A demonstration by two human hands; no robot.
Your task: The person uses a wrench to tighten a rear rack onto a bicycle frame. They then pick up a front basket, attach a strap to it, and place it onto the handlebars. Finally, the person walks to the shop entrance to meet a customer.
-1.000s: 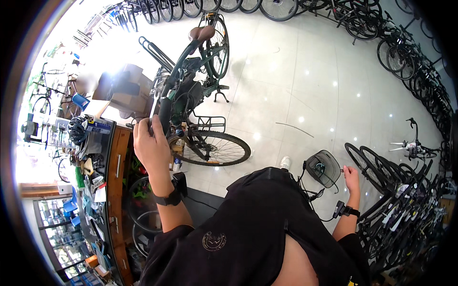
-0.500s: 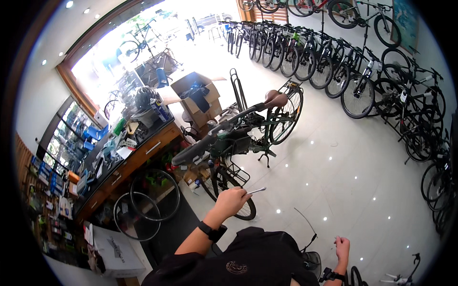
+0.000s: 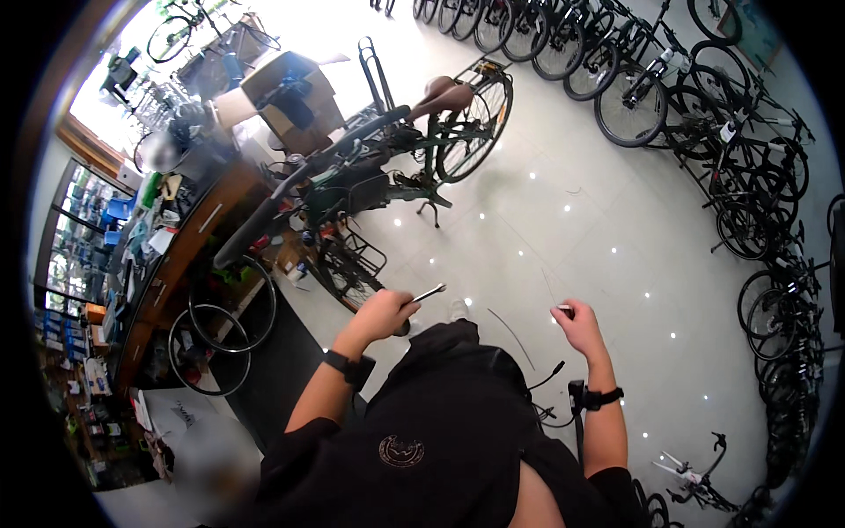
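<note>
Plainly, left grip (image 3: pixel 385 315) clenched round slim metal tool (image 3: pixel 429 293) — right grip (image 3: pixel 574 320) pinching small piece (image 3: pixel 564 308), kind unclear — beyond, smooth brown saddle (image 3: pixel 445 96), glossy tiled floor (image 3: pixel 563 224).

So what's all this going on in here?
A person stands among bicycles, working with bare hands. Their left hand holds a slim metal tool, its tip pointing to the right. Their right hand is apart from it, seemingly pinching something too small to make out. A bicycle with a brown saddle stands ahead and to the left, and more bicycles line the far right side.
</note>
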